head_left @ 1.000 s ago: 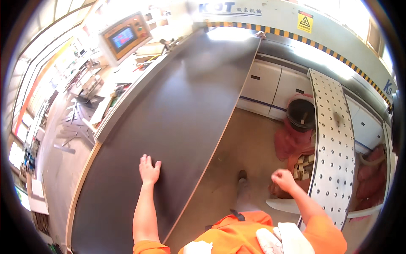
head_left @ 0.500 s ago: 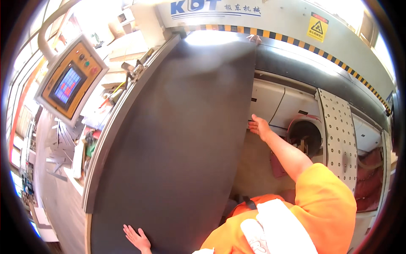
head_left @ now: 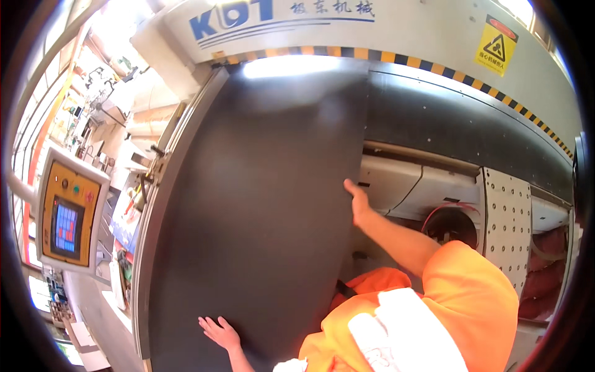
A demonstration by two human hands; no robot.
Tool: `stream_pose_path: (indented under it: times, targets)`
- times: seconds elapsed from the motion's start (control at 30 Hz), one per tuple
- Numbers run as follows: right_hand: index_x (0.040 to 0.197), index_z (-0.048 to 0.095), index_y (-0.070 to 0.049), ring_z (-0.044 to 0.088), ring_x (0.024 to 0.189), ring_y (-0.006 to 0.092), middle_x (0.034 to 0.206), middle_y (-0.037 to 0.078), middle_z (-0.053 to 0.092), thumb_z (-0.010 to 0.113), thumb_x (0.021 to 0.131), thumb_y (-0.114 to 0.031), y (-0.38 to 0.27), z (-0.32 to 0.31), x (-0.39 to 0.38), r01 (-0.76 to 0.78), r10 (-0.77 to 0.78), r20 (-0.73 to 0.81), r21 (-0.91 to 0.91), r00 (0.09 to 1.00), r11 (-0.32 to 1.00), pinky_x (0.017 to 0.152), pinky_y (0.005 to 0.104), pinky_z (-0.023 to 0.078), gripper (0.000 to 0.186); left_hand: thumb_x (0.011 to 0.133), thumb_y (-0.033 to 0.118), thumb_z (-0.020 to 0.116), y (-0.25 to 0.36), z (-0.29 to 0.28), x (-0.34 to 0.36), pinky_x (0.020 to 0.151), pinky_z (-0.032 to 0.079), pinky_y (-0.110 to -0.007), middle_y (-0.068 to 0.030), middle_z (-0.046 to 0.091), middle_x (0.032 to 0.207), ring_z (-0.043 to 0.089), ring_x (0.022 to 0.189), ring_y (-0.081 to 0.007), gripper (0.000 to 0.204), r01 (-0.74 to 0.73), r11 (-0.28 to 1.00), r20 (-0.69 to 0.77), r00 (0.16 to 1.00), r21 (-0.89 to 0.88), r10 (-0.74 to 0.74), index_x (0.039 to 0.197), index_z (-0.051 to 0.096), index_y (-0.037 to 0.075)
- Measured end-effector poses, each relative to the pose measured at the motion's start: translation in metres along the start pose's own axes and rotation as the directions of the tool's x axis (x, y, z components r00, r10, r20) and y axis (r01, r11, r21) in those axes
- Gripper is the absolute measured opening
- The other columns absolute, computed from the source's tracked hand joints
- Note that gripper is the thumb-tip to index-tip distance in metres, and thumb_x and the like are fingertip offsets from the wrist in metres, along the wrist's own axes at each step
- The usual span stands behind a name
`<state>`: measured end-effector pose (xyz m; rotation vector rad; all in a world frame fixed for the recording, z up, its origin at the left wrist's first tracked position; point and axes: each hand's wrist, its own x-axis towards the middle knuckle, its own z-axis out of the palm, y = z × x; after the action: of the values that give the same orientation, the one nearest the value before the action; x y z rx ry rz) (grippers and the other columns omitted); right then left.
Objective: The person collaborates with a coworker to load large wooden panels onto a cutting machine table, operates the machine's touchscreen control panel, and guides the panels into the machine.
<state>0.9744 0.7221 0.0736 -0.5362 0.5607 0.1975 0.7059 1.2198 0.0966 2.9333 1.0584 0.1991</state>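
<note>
Pressing flat, open, the left hand steadies the dark panel; right hand's grip unclear.

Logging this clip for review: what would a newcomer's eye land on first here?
A big dark panel fills the middle, lying on a pale machine with a black-and-yellow striped strip along the top. The person's right hand grips the panel's right edge; the left hand lies flat near its lower edge. An orange control box with a lit screen stands at far left.
</note>
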Motion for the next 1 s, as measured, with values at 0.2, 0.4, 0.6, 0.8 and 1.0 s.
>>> stream_pose_path:
  times: [0.2, 0.4, 0.6, 0.8, 1.0]
  targets:
    - [0.126, 0.054, -0.001, 0.051, 0.117, 0.0291, 0.129, 0.013, 0.055, 0.069, 0.085, -0.031, -0.032, 0.003, 0.025, -0.023, 0.023, -0.007, -0.055, 1.0, 0.998, 0.099, 0.0455, 0.043, 0.053, 0.088, 0.018, 0.064, 0.11, -0.04, 0.111, 0.112, 0.032, -0.042, -0.0261, 0.05, 0.136, 0.045, 0.13, -0.0369, 0.05, -0.235, 0.929, -0.013, 0.97, -0.285, 0.241, 0.127, 0.052, -0.01]
    - [0.122, 0.057, 0.004, 0.059, 0.108, 0.0266, 0.12, 0.013, 0.062, 0.066, 0.088, -0.021, -0.058, 0.012, 0.054, 0.078, -0.078, 0.01, -0.135, 0.997, 0.988, 0.098, 0.0398, 0.046, 0.044, 0.086, 0.027, 0.065, 0.17, -0.143, 0.215, 0.104, 0.04, -0.043, -0.0216, 0.057, 0.129, 0.052, 0.122, -0.0367, 0.047, -0.461, 0.887, -0.359, 0.83, -0.007, 0.428, 0.123, 0.058, -0.001]
    - [0.13, 0.051, 0.004, 0.053, 0.116, 0.0297, 0.13, 0.013, 0.055, 0.064, 0.09, -0.036, -0.054, 0.023, 0.034, 0.041, -0.093, -0.156, -0.313, 0.983, 0.949, 0.099, 0.0412, 0.043, 0.058, 0.081, 0.028, 0.064, 0.153, -0.201, 0.35, 0.105, 0.039, -0.042, -0.0192, 0.058, 0.125, 0.051, 0.121, -0.0338, 0.05, -0.316, 0.947, -0.537, 0.79, 0.058, 0.296, 0.122, 0.058, -0.001]
    - [0.138, 0.042, 0.002, 0.048, 0.123, 0.0296, 0.139, 0.013, 0.046, 0.062, 0.089, -0.044, -0.05, 0.033, 0.025, 0.014, -0.089, -0.177, -0.384, 0.98, 0.923, 0.101, 0.0416, 0.041, 0.07, 0.079, 0.028, 0.067, 0.149, -0.224, 0.438, 0.11, 0.035, -0.038, -0.0126, 0.048, 0.141, 0.043, 0.13, -0.0305, 0.059, -0.217, 0.976, -0.632, 0.752, 0.032, 0.188, 0.13, 0.053, 0.003]
    - [0.142, 0.039, -0.001, 0.044, 0.128, 0.031, 0.143, 0.013, 0.043, 0.061, 0.088, -0.05, -0.049, 0.031, 0.029, 0.02, -0.117, -0.177, -0.473, 0.977, 0.881, 0.104, 0.0427, 0.039, 0.076, 0.079, 0.036, 0.065, 0.147, -0.226, 0.478, 0.108, 0.037, -0.041, -0.0109, 0.043, 0.146, 0.042, 0.132, -0.0299, 0.061, -0.103, 0.993, -0.647, 0.753, 0.06, 0.117, 0.13, 0.053, 0.006]
